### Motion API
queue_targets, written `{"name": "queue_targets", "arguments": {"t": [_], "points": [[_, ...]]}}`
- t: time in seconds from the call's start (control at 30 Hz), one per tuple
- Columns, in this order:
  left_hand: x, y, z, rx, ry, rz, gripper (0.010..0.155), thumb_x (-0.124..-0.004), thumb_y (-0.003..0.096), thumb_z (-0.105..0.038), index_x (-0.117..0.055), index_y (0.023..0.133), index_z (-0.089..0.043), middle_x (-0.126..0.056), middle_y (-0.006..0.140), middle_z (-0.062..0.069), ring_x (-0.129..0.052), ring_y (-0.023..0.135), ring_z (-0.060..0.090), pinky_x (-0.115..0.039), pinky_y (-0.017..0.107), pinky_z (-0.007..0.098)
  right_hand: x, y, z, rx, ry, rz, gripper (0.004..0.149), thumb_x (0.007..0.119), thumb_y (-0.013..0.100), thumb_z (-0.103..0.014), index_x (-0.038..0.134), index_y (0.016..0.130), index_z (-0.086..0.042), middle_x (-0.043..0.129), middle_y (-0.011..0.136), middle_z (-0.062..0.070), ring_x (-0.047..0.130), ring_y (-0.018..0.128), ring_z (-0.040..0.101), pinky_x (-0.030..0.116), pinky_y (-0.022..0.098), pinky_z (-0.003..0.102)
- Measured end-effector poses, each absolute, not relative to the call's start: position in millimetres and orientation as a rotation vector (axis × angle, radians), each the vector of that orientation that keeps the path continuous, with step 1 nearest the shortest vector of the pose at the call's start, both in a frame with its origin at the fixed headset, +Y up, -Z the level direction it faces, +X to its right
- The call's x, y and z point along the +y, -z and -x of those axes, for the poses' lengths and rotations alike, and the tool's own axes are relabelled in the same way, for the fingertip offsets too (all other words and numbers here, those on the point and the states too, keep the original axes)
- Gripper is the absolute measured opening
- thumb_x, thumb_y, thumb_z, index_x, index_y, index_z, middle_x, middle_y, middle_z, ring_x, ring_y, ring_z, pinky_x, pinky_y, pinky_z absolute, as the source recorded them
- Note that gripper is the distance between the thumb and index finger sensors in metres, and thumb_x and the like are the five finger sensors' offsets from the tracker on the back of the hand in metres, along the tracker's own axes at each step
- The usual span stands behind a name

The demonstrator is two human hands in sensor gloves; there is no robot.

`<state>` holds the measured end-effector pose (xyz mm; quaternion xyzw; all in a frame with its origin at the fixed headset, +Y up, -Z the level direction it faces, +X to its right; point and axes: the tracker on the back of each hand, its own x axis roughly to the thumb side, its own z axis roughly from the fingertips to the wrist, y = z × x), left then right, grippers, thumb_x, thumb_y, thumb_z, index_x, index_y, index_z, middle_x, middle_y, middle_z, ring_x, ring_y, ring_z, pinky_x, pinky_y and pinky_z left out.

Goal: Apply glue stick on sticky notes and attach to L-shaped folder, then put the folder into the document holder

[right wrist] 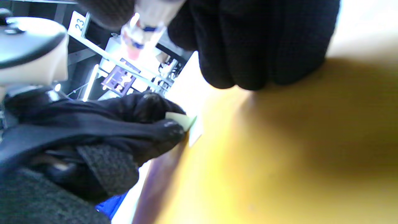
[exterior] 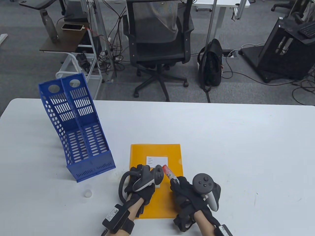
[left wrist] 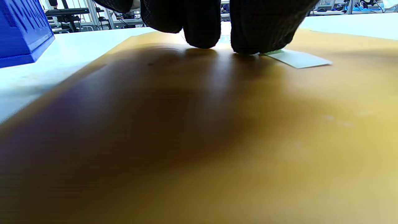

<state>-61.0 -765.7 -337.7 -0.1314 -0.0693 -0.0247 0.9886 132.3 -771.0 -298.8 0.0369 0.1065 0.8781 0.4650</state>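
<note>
Two gloved hands sit at the near edge of the white table [exterior: 221,137], each with a tracker strapped on. One orange L-shaped folder [exterior: 169,152] lies flat between and under them, its near edge close to the table's rim. Fingers of the left hand [exterior: 140,184] press down on one pale sticky note [left wrist: 298,59] lying on the folder; in the right wrist view the fingertips [right wrist: 168,130] hold its edge. Curled fingers of the right hand [exterior: 184,191] grip one glue stick [exterior: 169,173], its red end tilted up toward the folder's printed label [exterior: 157,161]. One blue document holder [exterior: 78,127] with two slots stands well left of the folder. One small clear cap [exterior: 88,193] rests on the table near the holder. Bare tabletop stretches wide to the right.
</note>
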Motion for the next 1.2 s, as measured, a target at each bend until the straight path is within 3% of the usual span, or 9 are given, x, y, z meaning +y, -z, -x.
{"name": "queue_targets", "arguments": {"t": [1.2], "points": [[-767.3,333.2,51.6,-0.165,0.107,0.255,0.040,-0.076,0.0517,-0.040,-0.074,0.091,-0.035,-0.068,0.110,0.004,-0.066,0.104,0.032,-0.050,0.076,0.062,-771.2,299.2,-132.9,0.262,-2.155,-0.089,0.061,0.058,0.052,-0.045,0.065,0.090,0.002,0.083,0.082,0.025,0.085,0.071,0.044,0.081,0.044,0.052]]}}
